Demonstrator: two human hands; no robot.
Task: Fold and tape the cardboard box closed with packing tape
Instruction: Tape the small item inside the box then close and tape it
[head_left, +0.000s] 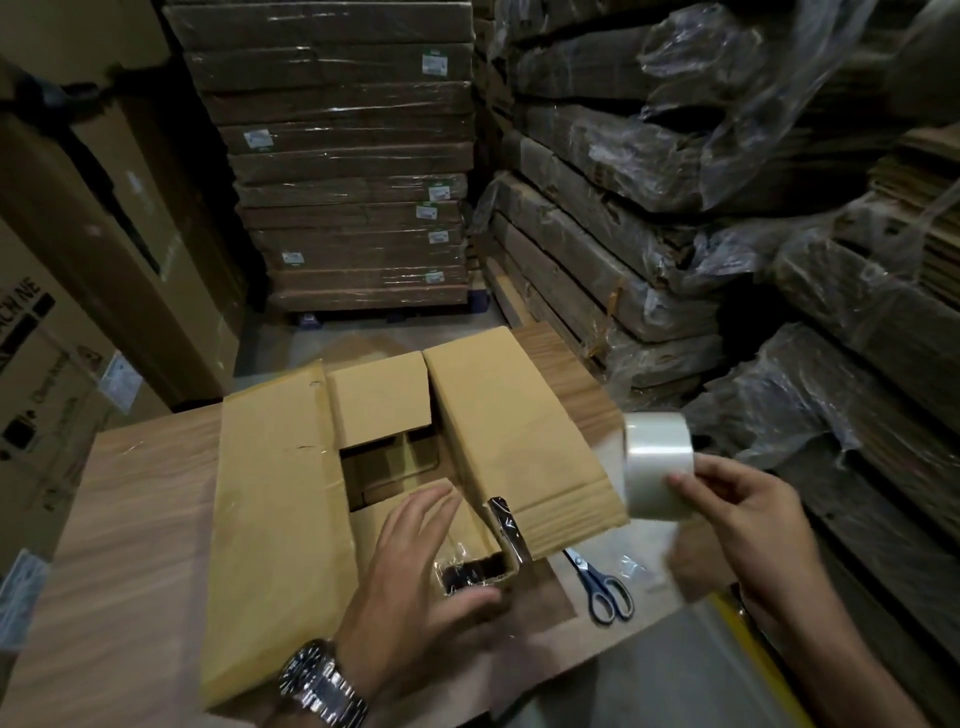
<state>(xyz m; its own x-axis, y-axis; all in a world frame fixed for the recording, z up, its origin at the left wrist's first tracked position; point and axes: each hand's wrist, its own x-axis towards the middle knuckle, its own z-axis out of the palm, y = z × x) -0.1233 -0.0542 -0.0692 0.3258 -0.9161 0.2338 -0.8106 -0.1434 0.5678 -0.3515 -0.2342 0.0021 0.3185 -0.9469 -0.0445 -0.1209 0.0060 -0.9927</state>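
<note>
- Now lying on the wooden table (130, 519): cardboard box (280, 493), flaps partly open, crumpled tape at the near corner.
- Pressing flat on the near flap: left hand (415, 571), fingers spread wide.
- Gripping the packing tape roll (657, 462) above the box's right edge: right hand (748, 525).
- Resting nearby: scissors (602, 590).

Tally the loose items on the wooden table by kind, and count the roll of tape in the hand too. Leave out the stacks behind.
Cardboard box: 1
Roll of clear packing tape, held in the right hand: 1
Scissors: 1
Scrap of clear plastic: 1
Total: 4
</note>
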